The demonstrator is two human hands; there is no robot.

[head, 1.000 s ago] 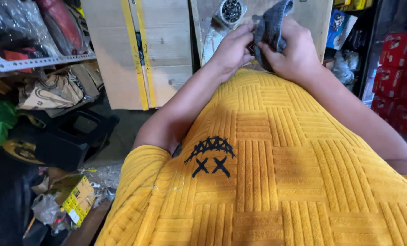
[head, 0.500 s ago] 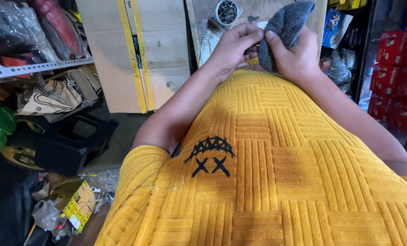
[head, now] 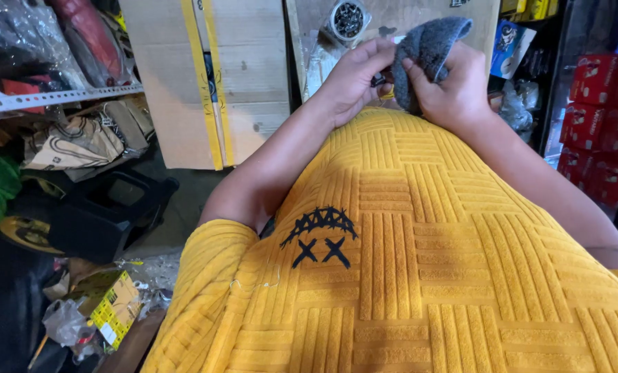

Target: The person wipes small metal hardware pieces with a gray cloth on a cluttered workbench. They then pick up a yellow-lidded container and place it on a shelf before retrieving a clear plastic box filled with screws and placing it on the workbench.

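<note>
I look down over my yellow ribbed shirt [head: 419,262] at both hands, which are raised in front of my chest. My right hand [head: 457,93] is shut on a grey cloth [head: 428,47], bunched over its fingers. My left hand [head: 350,77] pinches a small dark object with a bit of yellow [head: 382,84] against the cloth. Fingers and cloth hide most of that object. The two hands touch at the fingertips.
Behind the hands stand pale wooden boards [head: 253,83] and a round tin of small metal parts [head: 349,19]. Red boxes [head: 602,103] are stacked at the right. At the left are a cluttered metal shelf [head: 53,97], a black case [head: 108,214] and a yellow carton [head: 112,304].
The grey cloth has been lifted and turned over my right hand's fingers. Both hands stay together at the same spot; the view has shifted slightly.
</note>
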